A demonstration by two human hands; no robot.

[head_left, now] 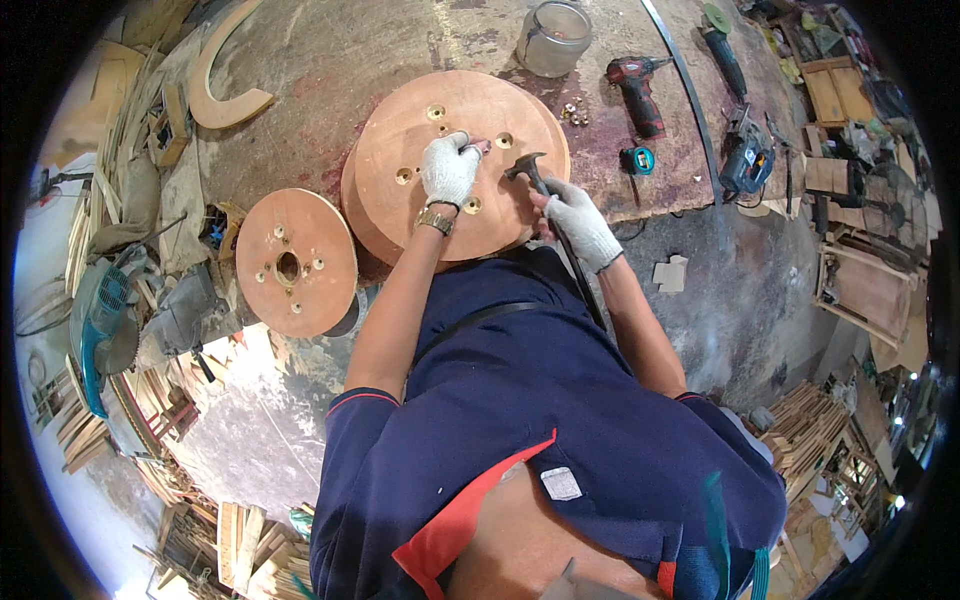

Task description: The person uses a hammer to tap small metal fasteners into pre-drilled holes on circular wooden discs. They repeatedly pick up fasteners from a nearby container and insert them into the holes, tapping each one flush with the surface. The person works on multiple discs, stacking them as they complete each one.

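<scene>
A large round plywood disc (400, 215) lies on the workbench, with several brass-coloured inserts set in holes around its middle. My left hand (448, 168), in a white knit glove, rests closed on the disc's centre, pinching something small that I cannot make out. My right hand (578, 222), also gloved, grips the dark handle of a hammer (527, 168). The hammer's head hovers just right of my left hand, low over the disc.
A smaller wooden disc (295, 262) with a centre hole leans at the bench's left. A glass jar (553, 37), a red cordless drill (637, 92), a tape measure (638, 159) and loose nuts (575, 114) lie behind. A jigsaw (744, 160) sits right, a mitre saw (103, 330) left.
</scene>
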